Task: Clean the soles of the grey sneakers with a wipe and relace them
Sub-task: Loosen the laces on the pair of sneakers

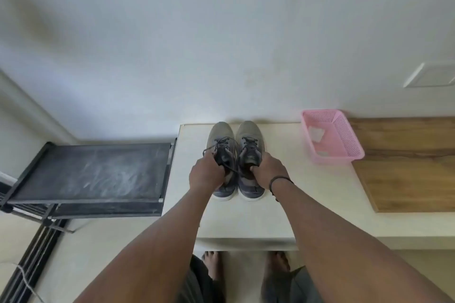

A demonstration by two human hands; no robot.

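Grey sneakers (235, 160) are sitting side by side on the pale table (246, 219), each gripped at its collar: left hand (205, 176) curling into one, right hand (267, 172) into the other. Loose laces could be snagging underfoot when lifted. Soles are facing down, hidden; something pale in the pink basket (331, 136) is hard to identify as a wipe.

Pink basket (344, 140) on pale table (283, 204), beside wooden board (406, 167); black rack (93, 174) left.

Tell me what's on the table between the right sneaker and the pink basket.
Nothing: in the head view, bare table separates the right sneaker from the pink basket.
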